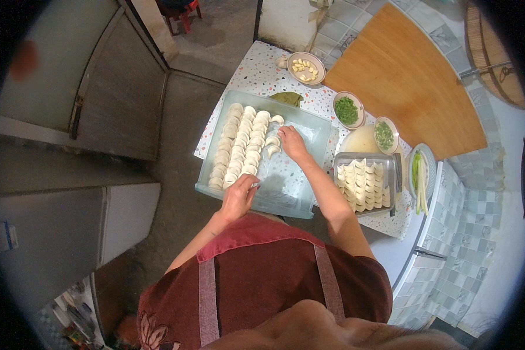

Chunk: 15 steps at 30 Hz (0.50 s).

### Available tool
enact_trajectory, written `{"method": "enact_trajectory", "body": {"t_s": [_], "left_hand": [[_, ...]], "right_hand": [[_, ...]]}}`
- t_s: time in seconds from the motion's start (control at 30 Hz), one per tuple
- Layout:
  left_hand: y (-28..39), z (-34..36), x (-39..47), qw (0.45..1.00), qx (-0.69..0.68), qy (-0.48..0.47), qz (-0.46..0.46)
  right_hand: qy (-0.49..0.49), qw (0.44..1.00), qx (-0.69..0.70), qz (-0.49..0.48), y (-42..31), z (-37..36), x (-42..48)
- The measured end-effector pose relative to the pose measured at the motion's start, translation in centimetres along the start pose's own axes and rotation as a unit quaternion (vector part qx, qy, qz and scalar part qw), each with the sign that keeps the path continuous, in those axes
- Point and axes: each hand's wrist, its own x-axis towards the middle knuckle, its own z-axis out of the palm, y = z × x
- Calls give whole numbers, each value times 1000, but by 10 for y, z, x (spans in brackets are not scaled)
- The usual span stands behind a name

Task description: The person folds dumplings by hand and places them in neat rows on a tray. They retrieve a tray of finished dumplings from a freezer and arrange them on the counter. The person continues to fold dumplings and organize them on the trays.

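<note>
Several rows of pale folded dumplings [238, 144] fill the left part of a translucent greenish plastic tray [295, 210]. A shorter, looser line of dumplings [274, 151] lies to their right. My right hand [290, 141] is over this line, its fingertips close together near a gap between dumplings; whether they pinch one is hidden. My left hand [240, 194] is at the tray's near edge, fingers bent beside the lower end of the rows; what its fingertips touch cannot be made out. A metal tray [393, 175] of tightly packed dumplings stands to the right.
On the speckled table [249, 70] are a bowl of garlic cloves [306, 68], bowls of chopped greens [346, 110] and chopped scallion [384, 134], and a basket with scallions [421, 175]. A large wooden board [402, 83] leans on the tiled wall. A green leaf-like item [287, 99] lies behind the plastic tray.
</note>
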Motion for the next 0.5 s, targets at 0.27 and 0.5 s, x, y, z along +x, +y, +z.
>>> {"method": "enact_trajectory", "body": {"t_s": [0.27,0.5], "left_hand": [[-1,1,-2,1000,10,-17,-12],[-3,3,-2,1000,19,-12,0]], "right_hand": [[47,999,-27,-6,-21,6,18],[73,993,-39,81,-17,23,19]]}}
